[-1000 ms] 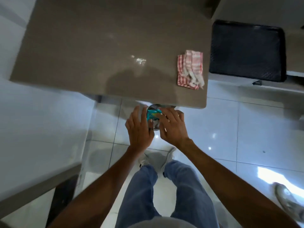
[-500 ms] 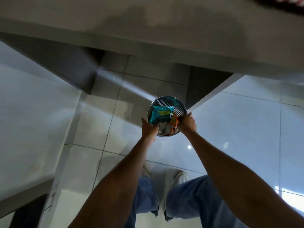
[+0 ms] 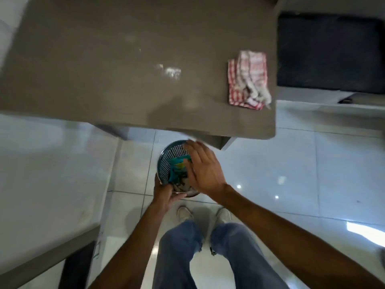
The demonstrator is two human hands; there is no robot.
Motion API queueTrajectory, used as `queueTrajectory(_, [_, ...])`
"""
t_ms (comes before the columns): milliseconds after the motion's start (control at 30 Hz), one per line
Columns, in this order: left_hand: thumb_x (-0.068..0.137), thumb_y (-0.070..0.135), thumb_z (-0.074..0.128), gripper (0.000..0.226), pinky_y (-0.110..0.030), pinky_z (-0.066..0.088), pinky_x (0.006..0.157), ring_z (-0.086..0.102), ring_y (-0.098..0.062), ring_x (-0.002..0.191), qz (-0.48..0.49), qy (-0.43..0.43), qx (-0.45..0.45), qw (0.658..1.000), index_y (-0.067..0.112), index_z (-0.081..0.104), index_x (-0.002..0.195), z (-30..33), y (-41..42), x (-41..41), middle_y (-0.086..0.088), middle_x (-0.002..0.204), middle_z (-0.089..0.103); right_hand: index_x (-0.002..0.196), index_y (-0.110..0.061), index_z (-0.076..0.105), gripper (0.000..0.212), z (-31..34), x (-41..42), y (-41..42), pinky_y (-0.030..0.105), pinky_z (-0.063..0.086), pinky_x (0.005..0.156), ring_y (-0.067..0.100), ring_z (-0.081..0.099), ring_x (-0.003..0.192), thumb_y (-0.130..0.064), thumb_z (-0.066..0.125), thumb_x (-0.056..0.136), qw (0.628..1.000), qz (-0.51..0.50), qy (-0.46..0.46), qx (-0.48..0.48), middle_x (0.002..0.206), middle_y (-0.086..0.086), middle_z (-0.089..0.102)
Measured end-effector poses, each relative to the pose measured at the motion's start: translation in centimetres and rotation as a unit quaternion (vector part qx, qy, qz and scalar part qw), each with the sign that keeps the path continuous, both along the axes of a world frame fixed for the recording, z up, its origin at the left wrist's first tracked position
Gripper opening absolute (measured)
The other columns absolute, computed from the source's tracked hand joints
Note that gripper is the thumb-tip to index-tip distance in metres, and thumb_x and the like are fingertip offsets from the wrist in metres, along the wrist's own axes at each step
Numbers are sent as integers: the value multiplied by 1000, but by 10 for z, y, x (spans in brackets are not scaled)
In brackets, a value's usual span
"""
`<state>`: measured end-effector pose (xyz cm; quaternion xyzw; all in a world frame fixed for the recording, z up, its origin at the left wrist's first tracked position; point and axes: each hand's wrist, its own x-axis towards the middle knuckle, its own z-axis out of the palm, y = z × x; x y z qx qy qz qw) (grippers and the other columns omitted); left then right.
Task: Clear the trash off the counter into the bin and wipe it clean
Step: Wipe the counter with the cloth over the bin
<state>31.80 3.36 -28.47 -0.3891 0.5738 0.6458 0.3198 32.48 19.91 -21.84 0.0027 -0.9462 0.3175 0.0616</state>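
While gripped at its rim, one bin (image 3: 166, 161), two hands (image 3: 205, 170).

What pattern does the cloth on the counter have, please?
Red-and-white checks on the cloth, seen in the head view.

Perforated shiny metal bin (image 3: 166, 161); glossy smooth counter (image 3: 125, 59); checked cloth (image 3: 248, 80).

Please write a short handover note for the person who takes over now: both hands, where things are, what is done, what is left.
Left hand: grip on the bin's near rim.
Right hand: open, flat over the bin.
Wrappers are inside the bin, on the floor at the counter edge.
Checked cloth lies untouched on the counter's right end.
Left: wipe the counter.
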Motion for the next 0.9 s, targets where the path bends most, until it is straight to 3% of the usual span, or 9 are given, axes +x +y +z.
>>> queueTrajectory(100, [102, 3, 60, 63, -72, 59, 84, 51, -48, 138, 17, 7, 0, 1000, 35, 39, 152, 68, -14, 3, -11, 154, 49, 129, -9, 59, 34, 97, -46, 22, 40, 43, 104, 28, 54, 127, -20, 47, 99, 986, -60, 155, -2, 136, 12, 61])
queueTrajectory(167, [101, -2, 59, 65, -75, 54, 93, 49, -48, 141, 28, 6, 3, 1000, 32, 39, 153, 106, -22, 2, -12, 158, 46, 124, -10, 62, 32, 137, -77, 46, 42, 46, 102, 26, 57, 120, -14, 50, 94, 973, -128, 189, 25, 130, 11, 64])
queueTrajectory(233, [100, 0, 64, 67, -76, 53, 95, 48, -47, 142, 37, 1, -8, 999, 32, 39, 153, 131, -28, -4, -12, 159, 45, 133, -9, 56, 45, 151, -105, 69, 44, 40, 114, 29, 50, 133, -15, 50, 90, 969, -202, 112, 88, 143, 14, 56])
queueTrajectory(300, [100, 4, 66, 68, -75, 53, 95, 46, -47, 143, 46, -2, -5, 999, 32, 37, 154, 147, -36, -11, -12, 159, 43, 150, -7, 36, 62, 148, -123, 87, 47, 20, 127, 35, 27, 152, -28, 45, 93, 956, -260, -31, 134, 162, 18, 31])
queueTrajectory(400, [102, 0, 60, 64, -65, 63, 82, 49, -47, 140, 56, 9, 16, 998, 32, 38, 153, 155, -48, -26, -13, 157, 45, 159, -4, 10, 74, 129, -136, 103, 53, 8, 129, 37, 8, 157, -41, 36, 101, 937, -270, -186, 123, 168, 20, 11])
queueTrajectory(533, [103, -6, 52, 64, -57, 66, 69, 53, -48, 135, 80, -1, 34, 996, 37, 40, 150, 142, -67, -51, -12, 156, 46, 160, -5, 13, 65, 111, -159, 98, 48, 11, 129, 35, 13, 157, -30, 34, 104, 937, -270, -168, 147, 168, 18, 16])
queueTrajectory(667, [101, -9, 46, 66, -65, 64, 78, 64, -41, 117, 70, -5, 23, 997, 40, 44, 146, 134, -72, -69, -10, 152, 50, 159, -6, 15, 67, 105, -186, 69, 47, 10, 129, 35, 14, 156, -23, 37, 99, 937, -284, -162, 123, 167, 18, 18])
queueTrajectory(800, [99, -12, 44, 70, -76, 57, 79, 60, -48, 128, 77, 8, 32, 996, 38, 43, 148, 127, -66, -85, -11, 155, 50, 160, -4, 10, 74, 104, -208, 14, 44, 4, 129, 34, 8, 157, -16, 40, 93, 945, -268, -156, 101, 168, 19, 12])
queueTrajectory(900, [99, -13, 45, 71, -73, 59, 77, 59, -48, 128, 92, -10, 30, 995, 36, 43, 149, 131, -60, -90, -12, 154, 51, 160, -5, 6, 69, 101, -232, -30, 45, 0, 129, 33, 3, 158, -17, 40, 101, 949, -261, -165, 59, 169, 18, 7])
